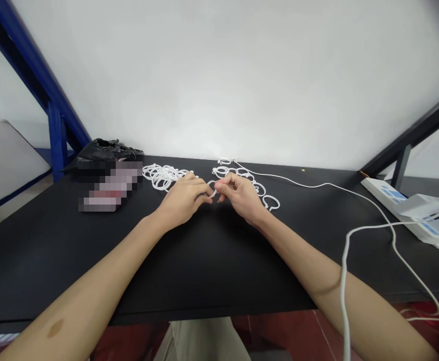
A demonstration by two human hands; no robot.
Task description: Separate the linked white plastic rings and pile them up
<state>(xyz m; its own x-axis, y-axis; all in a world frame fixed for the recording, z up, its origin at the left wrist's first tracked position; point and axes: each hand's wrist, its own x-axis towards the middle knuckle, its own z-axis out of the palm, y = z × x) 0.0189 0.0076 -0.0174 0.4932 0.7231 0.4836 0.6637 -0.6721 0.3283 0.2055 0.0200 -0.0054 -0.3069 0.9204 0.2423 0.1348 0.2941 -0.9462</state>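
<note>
Between my two hands, just above the black tabletop, is a white plastic ring (212,186). My left hand (184,196) pinches its left side with the fingertips. Thumb and forefinger of my right hand (241,194) grip the ring's right side. Behind my left hand lies a heap of white rings (161,176), each with a small knob or clip. More white rings (271,202) lie loosely behind and beside my right hand, partly hidden by it.
A black plastic bag (108,149) and a blurred-out item (110,190) lie at the left. A white cable (298,178) crosses the right side, passing over my right forearm. White boxes with blue marks (392,198) stand at the right edge. Blue frame posts (55,135) border the left.
</note>
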